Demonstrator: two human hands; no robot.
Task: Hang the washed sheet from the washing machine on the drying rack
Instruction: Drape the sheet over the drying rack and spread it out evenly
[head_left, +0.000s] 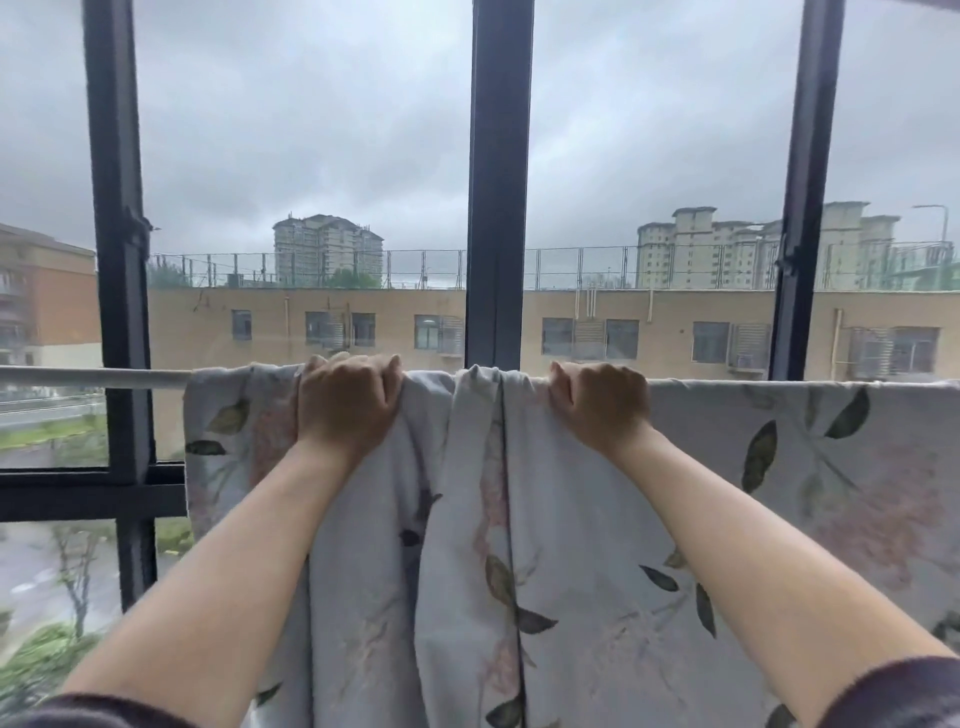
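A pale sheet (597, 519) printed with dark leaves and faint pink flowers hangs over a white horizontal rack bar (93, 378). To the right it lies flat over the bar; in the middle it bunches into folds. My left hand (345, 402) grips the sheet's top fold on the bar, fingers curled over it. About a hand's width to the right, my right hand (600, 402) grips the sheet on the bar the same way. The bunched folds hang between the two hands. The bar is bare to the left of the sheet.
Directly behind the bar stands a large window with dark vertical frames (498, 182) and a lower crossbar (93, 488). Outside are beige buildings and an overcast sky. The sheet's left edge (189, 467) hangs free near the left frame.
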